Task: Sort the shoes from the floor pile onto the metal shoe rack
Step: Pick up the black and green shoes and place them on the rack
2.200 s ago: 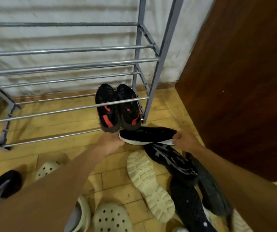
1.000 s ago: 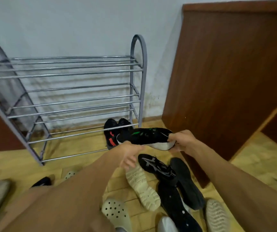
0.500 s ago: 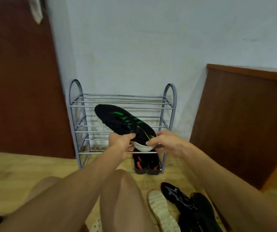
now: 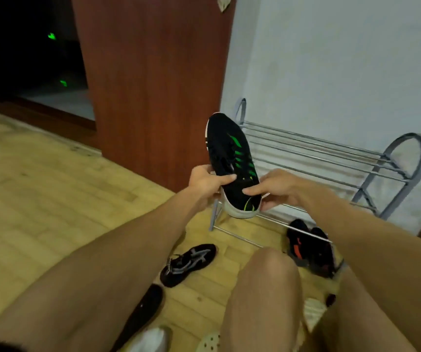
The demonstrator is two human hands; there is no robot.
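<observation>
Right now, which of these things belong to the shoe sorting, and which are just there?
Part of the job:
green-striped shoe, held by left hand and right hand
rack
red-marked pair at the rack's foot
grey-striped shoe on the floor
black shoe on the floor

Just there:
wooden door
white wall

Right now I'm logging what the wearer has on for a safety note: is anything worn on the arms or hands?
Nothing visible: the left hand and right hand are bare, without gloves. Both forearms are uncovered; no sleeves, watch or rings show. The fingers are ringless.
</observation>
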